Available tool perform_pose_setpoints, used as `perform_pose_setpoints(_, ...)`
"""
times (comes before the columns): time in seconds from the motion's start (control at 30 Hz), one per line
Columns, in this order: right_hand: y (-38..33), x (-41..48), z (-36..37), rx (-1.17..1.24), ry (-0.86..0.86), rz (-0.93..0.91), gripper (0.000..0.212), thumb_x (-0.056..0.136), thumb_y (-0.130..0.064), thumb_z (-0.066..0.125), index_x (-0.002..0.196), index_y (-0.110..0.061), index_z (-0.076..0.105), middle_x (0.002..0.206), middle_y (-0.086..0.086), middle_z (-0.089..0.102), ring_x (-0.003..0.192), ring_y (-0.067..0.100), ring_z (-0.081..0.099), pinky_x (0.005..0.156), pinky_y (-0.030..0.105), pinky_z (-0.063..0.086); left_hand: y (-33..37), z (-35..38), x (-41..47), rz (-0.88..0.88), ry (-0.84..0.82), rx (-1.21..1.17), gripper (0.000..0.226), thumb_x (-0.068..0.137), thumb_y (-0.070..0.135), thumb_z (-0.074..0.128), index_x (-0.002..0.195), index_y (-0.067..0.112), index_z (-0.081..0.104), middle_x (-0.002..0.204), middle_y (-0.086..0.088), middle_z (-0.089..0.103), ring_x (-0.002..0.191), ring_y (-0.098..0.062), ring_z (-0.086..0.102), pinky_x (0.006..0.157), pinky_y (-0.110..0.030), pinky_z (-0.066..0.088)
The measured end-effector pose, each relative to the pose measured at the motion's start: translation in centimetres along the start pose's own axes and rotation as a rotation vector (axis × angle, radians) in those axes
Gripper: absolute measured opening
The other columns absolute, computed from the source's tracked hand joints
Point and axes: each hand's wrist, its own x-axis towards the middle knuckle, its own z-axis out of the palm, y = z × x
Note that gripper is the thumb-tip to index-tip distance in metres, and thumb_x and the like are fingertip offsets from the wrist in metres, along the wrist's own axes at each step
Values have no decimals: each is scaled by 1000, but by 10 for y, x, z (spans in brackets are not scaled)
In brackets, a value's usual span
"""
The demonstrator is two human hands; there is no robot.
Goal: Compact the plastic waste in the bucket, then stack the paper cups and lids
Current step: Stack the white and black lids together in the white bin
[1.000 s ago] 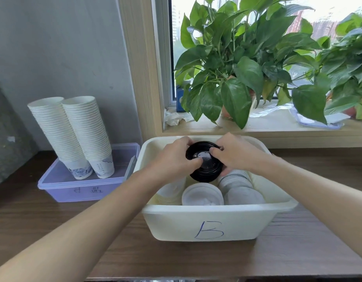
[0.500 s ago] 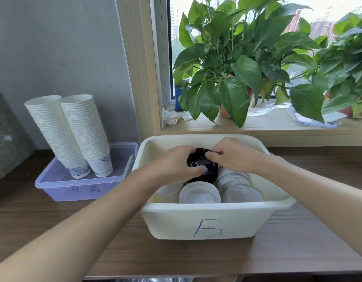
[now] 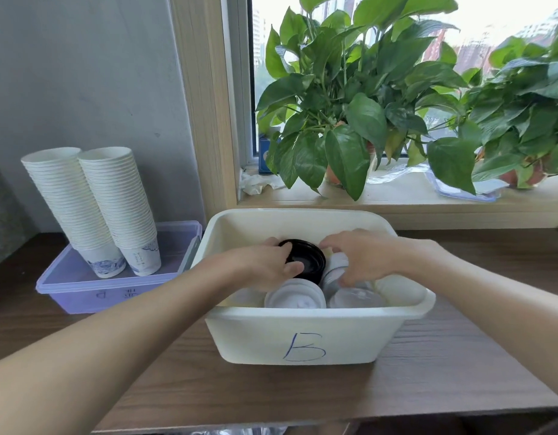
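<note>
Lowered from where both hands held them up a second ago, the black lids now sit down inside the bin, and the right hand has left them for the stack next to them. At the far left a grey wall rises behind the wood-grain counter. Near the counter's back-left corner a purple box with its lid on carries two leaning stacks of paper cups. The lowest cups show a blue print, and the box's front has faint handwriting too dim to read. The cream bin stands mid-counter against the back edge, with a blue handwritten "B" on its near wall. The left hand has its fingers curled round the black lids, thumb on their near rim. A stack of white lids lies just in front of them. The right hand's fingers bend down over the pale lids beside the black ones; whether they grip cannot be told. Behind the bin runs a wooden window sill holding a crumpled tissue and leafy green plants, with buildings blurred beyond the glass.
</note>
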Motion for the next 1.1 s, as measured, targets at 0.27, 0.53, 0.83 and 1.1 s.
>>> perform_pose_setpoints(0.27, 2, 5, 9, -54, 21, 115, 69, 69, -24, 68, 130, -36, 37, 121, -2, 45, 102, 24, 49, 92, 53, 45, -1, 9, 2, 4, 18, 38, 65, 107, 48, 22, 160, 17, 1, 166, -4, 4, 151, -27, 20, 118, -43, 27)
perform_pose_setpoints(0.53, 4, -21, -6, -267, 306, 5, 63, 78, -26, 65, 134, -25, 37, 122, -1, 59, 106, 25, 56, 83, 38, 48, -4, 4, -2, 0, 142, -67, 57, 103, 49, 39, 147, 13, 41, 148, -6, 40, 129, -26, 49, 102, -34, 40)
perform_pose_setpoints(0.83, 19, -39, -12, 181, 538, -17, 67, 75, -26, 68, 134, -36, 38, 131, -10, 54, 112, 21, 53, 93, 41, 45, -2, 1, -8, 10, 167, -137, 48, 97, 41, 58, 135, 11, 58, 129, -4, 64, 115, -22, 59, 91, -31, 45)
perform_pose_setpoints(1.1, 11, -38, -17, 506, 665, -54, 54, 75, -27, 71, 122, -33, 45, 101, -12, 61, 89, 21, 61, 83, 45, 51, -4, 1, -5, 30, 259, -235, 42, 95, 33, 62, 132, 14, 61, 126, -5, 65, 110, -23, 62, 78, -28, 43)
